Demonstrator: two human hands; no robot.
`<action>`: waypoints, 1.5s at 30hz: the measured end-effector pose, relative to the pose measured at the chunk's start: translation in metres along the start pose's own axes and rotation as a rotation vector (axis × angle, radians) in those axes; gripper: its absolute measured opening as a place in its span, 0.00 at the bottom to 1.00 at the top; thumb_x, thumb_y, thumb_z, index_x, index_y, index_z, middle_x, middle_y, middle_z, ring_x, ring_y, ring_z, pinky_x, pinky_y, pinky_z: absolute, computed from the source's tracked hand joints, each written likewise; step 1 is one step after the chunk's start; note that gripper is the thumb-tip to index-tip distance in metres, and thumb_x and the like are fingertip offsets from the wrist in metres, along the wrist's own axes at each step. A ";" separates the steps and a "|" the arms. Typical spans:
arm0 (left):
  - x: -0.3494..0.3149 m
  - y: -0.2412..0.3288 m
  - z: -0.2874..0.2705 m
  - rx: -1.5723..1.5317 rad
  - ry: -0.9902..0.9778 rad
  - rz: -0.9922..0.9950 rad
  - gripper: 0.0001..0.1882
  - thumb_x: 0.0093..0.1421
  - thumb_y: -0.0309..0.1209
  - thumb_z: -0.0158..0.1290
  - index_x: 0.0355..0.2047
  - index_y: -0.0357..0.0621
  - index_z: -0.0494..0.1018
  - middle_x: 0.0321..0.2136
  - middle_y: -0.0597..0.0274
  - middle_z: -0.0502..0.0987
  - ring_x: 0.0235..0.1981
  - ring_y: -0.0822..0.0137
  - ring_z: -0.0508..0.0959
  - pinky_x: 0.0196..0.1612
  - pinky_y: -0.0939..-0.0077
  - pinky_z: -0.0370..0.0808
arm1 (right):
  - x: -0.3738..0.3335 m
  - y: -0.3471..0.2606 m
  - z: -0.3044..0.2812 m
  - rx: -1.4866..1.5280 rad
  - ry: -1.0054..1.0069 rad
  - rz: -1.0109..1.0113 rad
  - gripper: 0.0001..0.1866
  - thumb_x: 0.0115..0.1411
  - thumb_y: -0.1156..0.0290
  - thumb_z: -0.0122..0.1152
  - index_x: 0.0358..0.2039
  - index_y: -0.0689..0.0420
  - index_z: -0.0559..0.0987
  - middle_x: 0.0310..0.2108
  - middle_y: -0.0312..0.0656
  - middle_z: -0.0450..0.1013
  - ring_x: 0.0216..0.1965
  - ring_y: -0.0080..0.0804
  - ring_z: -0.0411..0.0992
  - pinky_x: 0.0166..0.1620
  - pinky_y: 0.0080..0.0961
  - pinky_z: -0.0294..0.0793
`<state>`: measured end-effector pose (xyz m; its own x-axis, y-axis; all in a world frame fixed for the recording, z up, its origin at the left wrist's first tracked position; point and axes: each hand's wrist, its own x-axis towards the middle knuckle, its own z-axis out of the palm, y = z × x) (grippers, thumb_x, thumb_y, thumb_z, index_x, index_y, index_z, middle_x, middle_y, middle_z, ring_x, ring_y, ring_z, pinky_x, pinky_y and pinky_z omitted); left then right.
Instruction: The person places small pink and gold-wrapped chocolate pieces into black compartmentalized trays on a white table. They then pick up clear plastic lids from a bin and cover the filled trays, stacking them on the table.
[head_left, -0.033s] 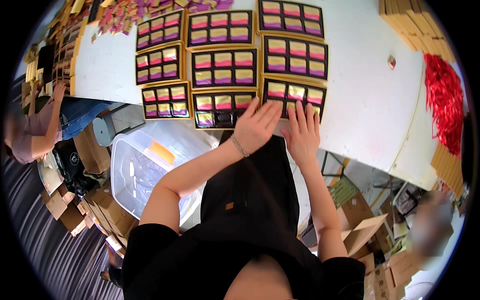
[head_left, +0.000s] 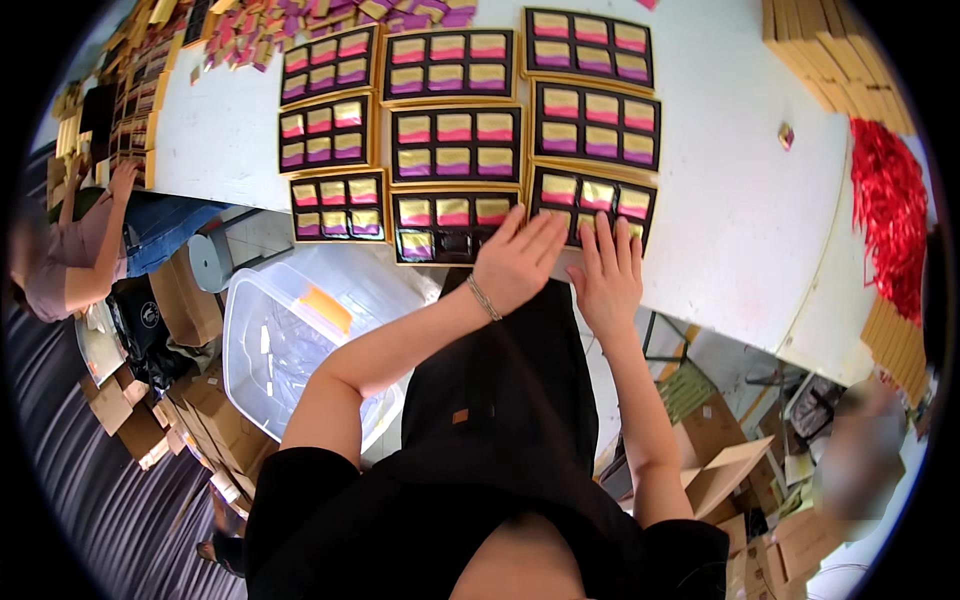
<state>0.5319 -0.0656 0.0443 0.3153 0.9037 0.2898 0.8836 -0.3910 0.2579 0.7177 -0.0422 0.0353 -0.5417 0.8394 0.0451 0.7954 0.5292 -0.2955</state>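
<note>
My left hand (head_left: pixel 516 264) lies with outstretched fingers over the right end of the front middle box (head_left: pixel 455 245) and the edge of the front right box (head_left: pixel 545 178). My right hand (head_left: pixel 610 285) is spread flat, fingertips on the lower row of the front right box, partly hiding its pieces. Both boxes are gold-edged with black compartment trays. They hold foil-wrapped pieces (head_left: pixel 600 194) in gold with pink or purple. In the front middle box one lower compartment is bare; the compartment beside it is hidden by my left hand.
More filled boxes (head_left: pixel 455 107) stand in rows beyond. Loose wrapped pieces (head_left: pixel 262 40) are heaped at the far left; one piece (head_left: pixel 786 136) lies at right. Stacked gold boxes (head_left: pixel 830 55) and red tinsel (head_left: pixel 885 205) line the right. A clear plastic bin (head_left: pixel 238 345) is below left; another person (head_left: pixel 80 250) works there.
The view has shifted slightly, so the boxes appear a little lower and further right. Both hands keep nearly the same place over the front boxes.
</note>
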 end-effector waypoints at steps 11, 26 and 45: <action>0.147 -0.144 -0.054 -0.226 -0.152 -0.496 0.17 0.60 0.40 0.55 0.46 0.44 0.75 0.43 0.54 0.78 0.41 0.54 0.79 0.44 0.62 0.77 | 0.115 0.032 -0.059 0.161 0.335 -0.050 0.22 0.56 0.75 0.61 0.53 0.60 0.73 0.46 0.46 0.74 0.48 0.43 0.73 0.51 0.40 0.70; 0.226 -0.287 0.022 -0.275 0.049 -0.359 0.13 0.56 0.30 0.55 0.41 0.42 0.78 0.28 0.57 0.81 0.30 0.60 0.82 0.36 0.68 0.78 | 0.397 0.095 0.026 -0.381 0.206 -0.258 0.12 0.51 0.75 0.57 0.38 0.57 0.79 0.41 0.45 0.74 0.42 0.43 0.74 0.42 0.34 0.78; -0.096 -0.099 -0.073 -0.412 0.033 -0.563 0.10 0.50 0.24 0.63 0.34 0.46 0.81 0.31 0.62 0.76 0.27 0.66 0.78 0.30 0.75 0.74 | 0.411 0.096 0.024 -0.333 0.123 -0.249 0.21 0.59 0.61 0.51 0.29 0.71 0.77 0.31 0.57 0.77 0.35 0.50 0.75 0.44 0.46 0.74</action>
<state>0.3891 -0.1262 0.0579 -0.1684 0.9851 0.0352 0.7042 0.0953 0.7035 0.5642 0.3507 0.0024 -0.7076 0.6791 0.1953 0.6999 0.7115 0.0621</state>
